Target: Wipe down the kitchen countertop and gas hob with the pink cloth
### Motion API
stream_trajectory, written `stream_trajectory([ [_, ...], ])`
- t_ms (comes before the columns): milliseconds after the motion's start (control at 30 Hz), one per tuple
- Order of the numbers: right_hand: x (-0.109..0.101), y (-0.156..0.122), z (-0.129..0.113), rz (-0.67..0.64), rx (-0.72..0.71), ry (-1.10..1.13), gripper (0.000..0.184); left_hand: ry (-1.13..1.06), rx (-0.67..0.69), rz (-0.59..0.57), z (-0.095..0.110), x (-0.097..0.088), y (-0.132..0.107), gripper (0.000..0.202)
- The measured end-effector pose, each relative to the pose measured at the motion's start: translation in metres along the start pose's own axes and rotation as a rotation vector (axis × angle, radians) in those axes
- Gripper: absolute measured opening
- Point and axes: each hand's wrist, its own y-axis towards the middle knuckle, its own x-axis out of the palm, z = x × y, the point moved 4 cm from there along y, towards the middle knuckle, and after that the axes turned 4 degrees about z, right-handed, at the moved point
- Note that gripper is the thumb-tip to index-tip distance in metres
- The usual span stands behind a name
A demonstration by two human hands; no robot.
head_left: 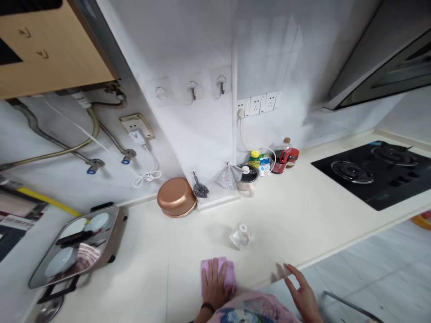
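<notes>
Left hand (214, 283) covers a purple cloth (230, 272) — right hand (302, 290) hovers — fingers of both spread.

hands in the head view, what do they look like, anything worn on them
The left hand is gloveless, with a dark, narrow band around its wrist. The right hand is gloveless too, with no band in sight. Sleeves can't be made out clearly.

Lilac cloth (230, 272) flat on white countertop (289, 220)
</notes>
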Motion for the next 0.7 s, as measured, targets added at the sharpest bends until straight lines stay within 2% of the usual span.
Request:
stream_trajectory([
  [100, -0.003, -0.002, 0.0, 0.003, 0.001, 0.002, 0.056, 0.014, 0.018, -0.005, -0.003, 0.005, -0.004, 0.083],
  [233, -0.017, -0.013, 0.004, 0.041, 0.021, -0.014, 0.056, 0.014, 0.055, 0.042, 0.008, -0.017, 0.019, 0.079],
  [367, -0.036, -0.028, 0.014, 0.083, 0.081, -0.041, 0.056, 0.028, 0.027, 0.063, 0.025, -0.056, 0.072, 0.071],
  [500, -0.057, -0.044, 0.024, 0.162, 0.105, -0.06, 0.056, 0.036, -0.027, 0.037, 0.033, -0.093, 0.133, 0.069],
  [600, -0.071, -0.059, 0.034, 0.223, 0.14, -0.062, 0.057, 0.036, -0.056, 0.034, 0.033, -0.112, 0.17, 0.069],
  [700, -0.081, -0.076, 0.044, 0.267, 0.184, -0.056, 0.057, 0.018, -0.082, 0.027, 0.032, -0.125, 0.196, 0.069],
])
